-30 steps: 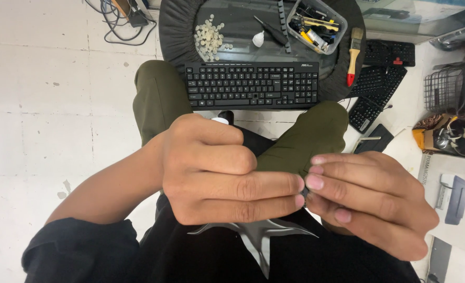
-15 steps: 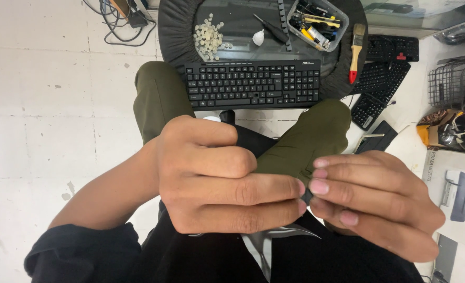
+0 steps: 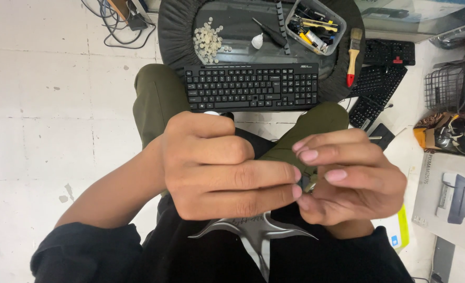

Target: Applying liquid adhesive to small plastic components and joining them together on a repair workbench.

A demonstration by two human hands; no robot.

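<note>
My left hand (image 3: 224, 167) and my right hand (image 3: 350, 181) meet in front of my chest, fingertips touching. Between them they pinch a small dark part (image 3: 307, 183), mostly hidden by the fingers; I cannot tell what it is. My left fingers are curled tight, and my right thumb and fingers close around the part from the right. Beyond the hands a black keyboard (image 3: 251, 86) rests across my knees against a round black-rimmed table (image 3: 172, 31).
On the table lie a pile of small pale rubber domes (image 3: 208, 39), a grey tray of tools (image 3: 311, 23) and a red-handled brush (image 3: 353, 55). More black keyboards (image 3: 382, 78) lie on the floor at right, with a wire basket (image 3: 445, 86) and a box (image 3: 450, 202).
My right fingers have shifted a little on the small part; both hands stay together in the same place.
</note>
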